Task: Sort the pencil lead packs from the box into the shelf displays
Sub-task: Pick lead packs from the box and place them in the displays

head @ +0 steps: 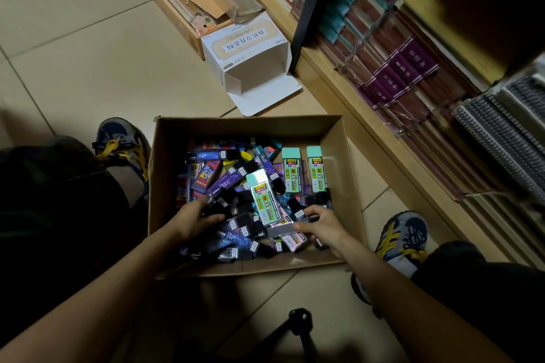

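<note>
1. The open brown cardboard box (pixel 165 156) stands on the beige tiled floor (pixel 73 53), between the two grey shoes with yellow laces (pixel 124 144) (pixel 404 236).
2. A heap of small pencil lead packs (pixel 224 180), mostly purple, blue and black, fills the box; they are too many and too mixed to count.
3. The right hand (pixel 323 225) is at the near right part of the heap. Its grip pinches a flat grey pack (pixel 280 230), thumb on top and fingers behind.
4. One clear pack with a mint cap (pixel 262 200) lies tilted, and its lower end meets the grey pack just beside the thumb.
5. Mint-capped packs are three in all; the other two (pixel 291 169) (pixel 316 169) lie side by side at the far right of the box, apart from both hands.
6. The left hand (pixel 191 219) rests on dark packs at the near left, fingers bent into the heap. I cannot tell whether its grip holds one.
7. One white paper carton (pixel 247 50) lies open beyond the box, beside the wooden shelf (pixel 368 127).
</note>
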{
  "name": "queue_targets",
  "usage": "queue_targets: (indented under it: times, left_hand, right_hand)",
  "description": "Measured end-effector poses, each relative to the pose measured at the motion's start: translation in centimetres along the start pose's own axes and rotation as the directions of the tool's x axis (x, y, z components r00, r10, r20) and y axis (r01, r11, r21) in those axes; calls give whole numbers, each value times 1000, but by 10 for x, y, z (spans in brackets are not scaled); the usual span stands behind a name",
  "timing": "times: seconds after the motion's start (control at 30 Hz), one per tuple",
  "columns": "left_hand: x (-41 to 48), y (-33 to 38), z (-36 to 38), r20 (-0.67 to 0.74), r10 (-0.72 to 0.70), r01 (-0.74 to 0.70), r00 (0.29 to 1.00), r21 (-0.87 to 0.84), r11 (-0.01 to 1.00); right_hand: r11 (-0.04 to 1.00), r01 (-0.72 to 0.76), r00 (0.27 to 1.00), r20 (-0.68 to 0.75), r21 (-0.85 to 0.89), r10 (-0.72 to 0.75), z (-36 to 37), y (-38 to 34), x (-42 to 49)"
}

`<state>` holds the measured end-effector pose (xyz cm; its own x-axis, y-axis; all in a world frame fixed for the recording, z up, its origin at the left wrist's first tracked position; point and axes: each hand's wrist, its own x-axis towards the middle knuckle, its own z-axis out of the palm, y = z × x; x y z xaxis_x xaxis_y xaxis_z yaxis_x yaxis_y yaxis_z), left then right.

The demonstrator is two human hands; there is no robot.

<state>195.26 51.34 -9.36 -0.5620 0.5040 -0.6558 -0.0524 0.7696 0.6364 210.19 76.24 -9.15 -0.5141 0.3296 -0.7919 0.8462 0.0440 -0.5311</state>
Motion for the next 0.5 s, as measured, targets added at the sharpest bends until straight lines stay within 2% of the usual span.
queue_targets:
  times: [0.1, 0.23, 0.4, 0.5]
  left_hand:
    - [-2, 13, 1, -95, 44, -60, 995, -172, 983]
    - [-2, 41, 8, -137, 2, -71, 991, -497, 865]
    - [0, 64, 27, -113, -86, -28, 990, -748, 663]
    - [0, 71, 33, -66, -121, 17, 990, -812, 583]
  right_hand:
    - [999, 8, 998, -63, 37, -6, -9, 3, -2]
    - [998, 57, 991, -118, 9, -56, -19, 1, -7]
    - [975, 166, 953, -231, -147, -197, -24, -22, -20]
    - [965, 232, 909, -327, -122, -259, -36, -44, -30]
